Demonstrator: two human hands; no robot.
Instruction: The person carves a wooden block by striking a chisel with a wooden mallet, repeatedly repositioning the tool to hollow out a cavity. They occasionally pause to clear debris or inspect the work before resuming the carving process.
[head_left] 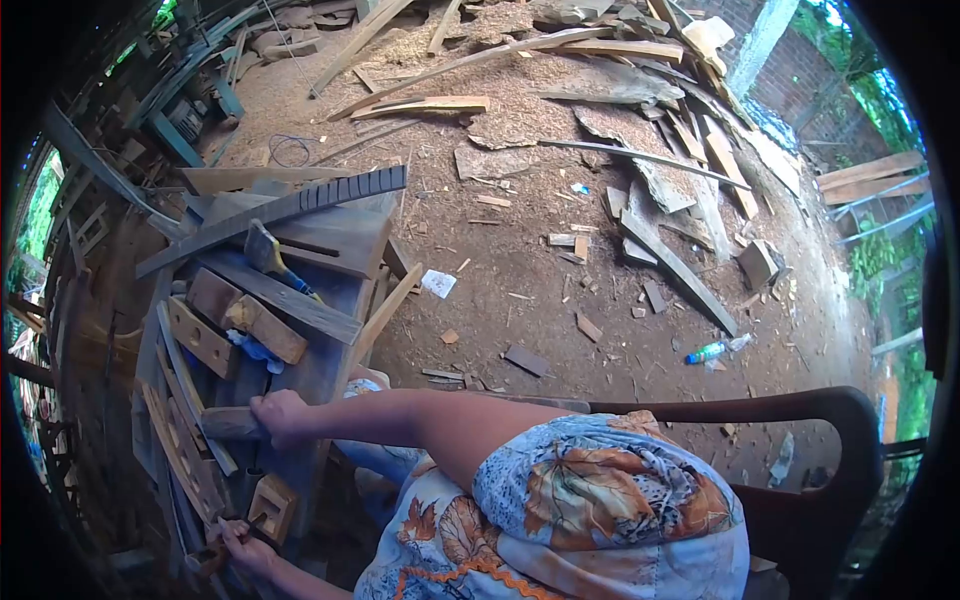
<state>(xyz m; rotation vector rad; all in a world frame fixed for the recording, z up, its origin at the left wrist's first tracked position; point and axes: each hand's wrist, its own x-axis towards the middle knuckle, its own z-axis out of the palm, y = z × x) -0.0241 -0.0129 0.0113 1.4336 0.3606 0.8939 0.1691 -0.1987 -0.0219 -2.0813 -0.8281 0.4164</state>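
My right hand (285,418) is closed round the end of a dark wooden block (230,424), which looks like a mallet, over the workbench (305,385). Lower down, my left hand (243,548) has its fingers closed beside a brown rounded object (205,561); what it grips is unclear. Between the hands lies a small wooden block with a recess (272,508). Long wooden pieces with holes (183,455) run along the bench's left side.
A brush with a blue handle (265,250), a notched board (330,195) and a drilled block (203,338) lie on the bench. A curved wooden chair part (850,430) stands at right. Offcuts, shavings and a plastic bottle (708,352) litter the floor.
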